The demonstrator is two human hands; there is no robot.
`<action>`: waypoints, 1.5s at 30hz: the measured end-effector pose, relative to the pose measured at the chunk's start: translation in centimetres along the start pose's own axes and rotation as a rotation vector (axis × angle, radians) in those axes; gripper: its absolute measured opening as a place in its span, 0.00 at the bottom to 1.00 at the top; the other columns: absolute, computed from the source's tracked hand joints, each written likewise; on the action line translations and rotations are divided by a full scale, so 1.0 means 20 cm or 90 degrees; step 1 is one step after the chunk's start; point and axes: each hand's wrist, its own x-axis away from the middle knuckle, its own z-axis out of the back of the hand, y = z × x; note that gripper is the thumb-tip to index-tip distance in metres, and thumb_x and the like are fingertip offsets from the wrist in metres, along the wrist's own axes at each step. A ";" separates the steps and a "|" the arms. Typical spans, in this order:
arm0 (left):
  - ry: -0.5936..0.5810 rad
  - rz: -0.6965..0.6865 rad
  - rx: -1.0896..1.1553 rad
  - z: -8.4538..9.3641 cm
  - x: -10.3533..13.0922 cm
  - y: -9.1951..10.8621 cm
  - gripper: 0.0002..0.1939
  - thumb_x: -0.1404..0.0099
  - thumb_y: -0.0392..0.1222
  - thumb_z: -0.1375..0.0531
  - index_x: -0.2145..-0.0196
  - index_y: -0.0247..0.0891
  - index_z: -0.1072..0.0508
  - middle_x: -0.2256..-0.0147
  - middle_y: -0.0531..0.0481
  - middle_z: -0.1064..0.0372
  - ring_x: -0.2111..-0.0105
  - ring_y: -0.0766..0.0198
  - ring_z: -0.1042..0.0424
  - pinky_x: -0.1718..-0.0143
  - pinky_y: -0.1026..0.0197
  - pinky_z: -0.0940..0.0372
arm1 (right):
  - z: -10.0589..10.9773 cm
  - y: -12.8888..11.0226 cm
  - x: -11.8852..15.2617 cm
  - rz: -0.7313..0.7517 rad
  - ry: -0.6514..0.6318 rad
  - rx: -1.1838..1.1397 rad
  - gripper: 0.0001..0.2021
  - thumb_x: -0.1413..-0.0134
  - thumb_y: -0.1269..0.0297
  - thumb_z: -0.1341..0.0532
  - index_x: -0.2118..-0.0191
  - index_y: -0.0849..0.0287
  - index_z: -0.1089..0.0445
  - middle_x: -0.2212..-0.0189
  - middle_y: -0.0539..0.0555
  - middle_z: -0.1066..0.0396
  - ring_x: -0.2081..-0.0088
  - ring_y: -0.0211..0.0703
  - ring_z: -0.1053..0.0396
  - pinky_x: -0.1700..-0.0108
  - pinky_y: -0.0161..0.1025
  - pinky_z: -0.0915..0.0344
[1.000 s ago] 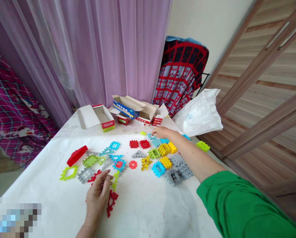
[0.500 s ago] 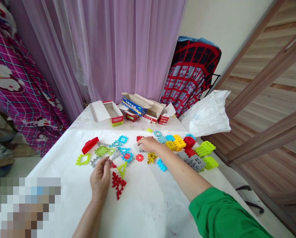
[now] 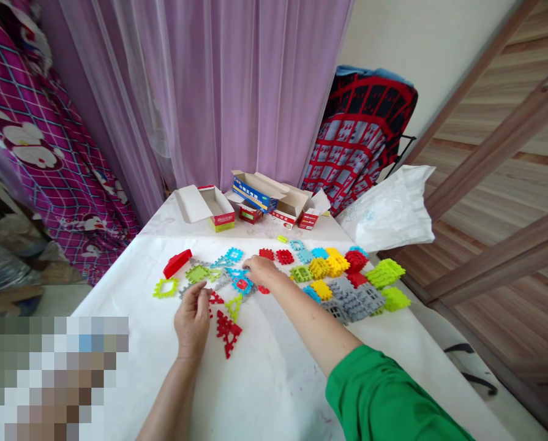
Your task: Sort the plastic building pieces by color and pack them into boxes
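Interlocking plastic building pieces lie mixed on the white-covered table. My right hand (image 3: 261, 269) is over the middle of the loose pile, its fingertips closed together at the edge of a blue piece (image 3: 242, 283) with a red centre. What it pinches, if anything, is hidden. My left hand (image 3: 192, 315) rests lower left with curled fingers, beside a red piece (image 3: 216, 297); its grip is also hidden. Close by are a red triangular piece (image 3: 228, 334), a lime triangular piece (image 3: 234, 307), a lime square piece (image 3: 198, 273) and a lime ring-shaped piece (image 3: 165, 288).
Stacks sorted by colour stand to the right: yellow pieces (image 3: 337, 262), grey pieces (image 3: 363, 300), lime pieces (image 3: 386, 273) and red pieces (image 3: 356, 261). Opened cardboard boxes (image 3: 222, 219) line the back, with a white plastic bag (image 3: 388, 211) at right. A red arched piece (image 3: 177, 263) lies far left.
My right hand has moved left from the red pieces to the blue ones, uncovering two red pieces behind it and a lime stack. My left hand stays about where it was. The view has shifted slightly.
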 end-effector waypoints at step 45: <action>-0.021 0.005 0.010 -0.03 0.01 0.00 0.19 0.38 0.53 0.46 0.57 0.40 0.26 0.67 0.48 0.23 0.66 0.61 0.23 0.60 0.58 0.30 | 0.05 0.19 0.02 -0.004 0.032 0.017 0.15 0.37 0.65 0.46 0.50 0.50 0.26 0.49 0.54 0.25 0.48 0.47 0.29 0.49 0.39 0.36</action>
